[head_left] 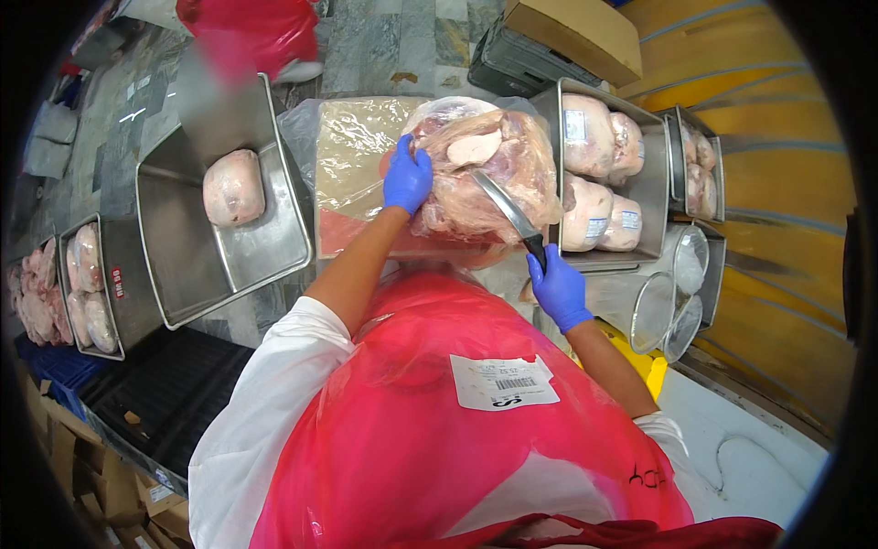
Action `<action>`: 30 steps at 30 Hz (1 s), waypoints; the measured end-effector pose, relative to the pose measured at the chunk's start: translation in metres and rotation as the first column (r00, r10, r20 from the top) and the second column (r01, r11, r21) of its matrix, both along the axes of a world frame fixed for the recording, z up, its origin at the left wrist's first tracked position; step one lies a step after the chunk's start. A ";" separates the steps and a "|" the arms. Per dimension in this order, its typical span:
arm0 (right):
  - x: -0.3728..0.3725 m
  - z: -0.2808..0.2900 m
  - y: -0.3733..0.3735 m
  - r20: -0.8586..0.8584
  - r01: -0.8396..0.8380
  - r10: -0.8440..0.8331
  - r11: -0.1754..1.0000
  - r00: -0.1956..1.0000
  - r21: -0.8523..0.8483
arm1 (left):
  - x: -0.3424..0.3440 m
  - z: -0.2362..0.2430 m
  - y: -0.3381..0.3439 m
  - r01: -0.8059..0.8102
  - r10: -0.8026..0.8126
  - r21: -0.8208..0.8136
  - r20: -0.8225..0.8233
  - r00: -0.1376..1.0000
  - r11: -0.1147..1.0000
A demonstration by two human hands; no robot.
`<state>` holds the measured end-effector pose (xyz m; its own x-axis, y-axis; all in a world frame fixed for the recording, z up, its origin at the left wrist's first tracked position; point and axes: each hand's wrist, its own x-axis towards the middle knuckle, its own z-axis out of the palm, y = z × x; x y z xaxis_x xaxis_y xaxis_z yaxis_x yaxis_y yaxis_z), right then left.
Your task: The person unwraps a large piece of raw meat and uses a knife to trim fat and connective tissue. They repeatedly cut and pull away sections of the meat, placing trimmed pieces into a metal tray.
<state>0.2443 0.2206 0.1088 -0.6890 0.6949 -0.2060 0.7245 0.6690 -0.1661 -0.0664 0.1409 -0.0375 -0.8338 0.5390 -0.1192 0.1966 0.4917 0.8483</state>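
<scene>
A large raw cut of meat [462,197], partly in clear plastic, lies on a film-covered work surface [357,137] in front of me. My left hand [409,177], in a blue glove, holds its left side with bent fingers. In my right hand [559,291], also blue-gloved, is the black handle of a knife. The curved knife blade [503,201] slants up and left across the meat; whether its edge has entered the flesh cannot be seen. A pale fatty patch [477,146] shows on top of the meat.
At right, a metal bin [660,197] holds several wrapped, labelled meat pieces, near another bin and round clear containers [651,311]. At left stands a metal bin [297,220] with one wrapped piece [234,188]. A person in a red apron [256,32] is beyond.
</scene>
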 end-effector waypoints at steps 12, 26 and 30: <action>0.014 -0.076 -0.017 -0.203 0.091 -0.104 0.993 0.974 -0.071 | -0.017 0.018 -0.009 0.153 -0.155 -0.037 -0.079 0.985 0.988; 0.012 0.099 0.060 -0.113 -0.018 0.035 0.988 0.993 0.151 | -0.010 0.061 0.025 0.295 -0.410 -0.302 -0.460 0.787 0.906; -0.012 0.115 0.087 0.015 -0.143 0.142 0.983 0.990 0.119 | 0.001 0.052 0.023 0.229 -0.329 -0.255 -0.482 0.812 0.939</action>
<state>0.2321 0.3072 0.2233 -0.7818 0.6093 -0.1325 0.6208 0.7804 -0.0741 -0.0658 0.1643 0.0143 -0.6173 0.7692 0.1651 0.7278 0.4787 0.4911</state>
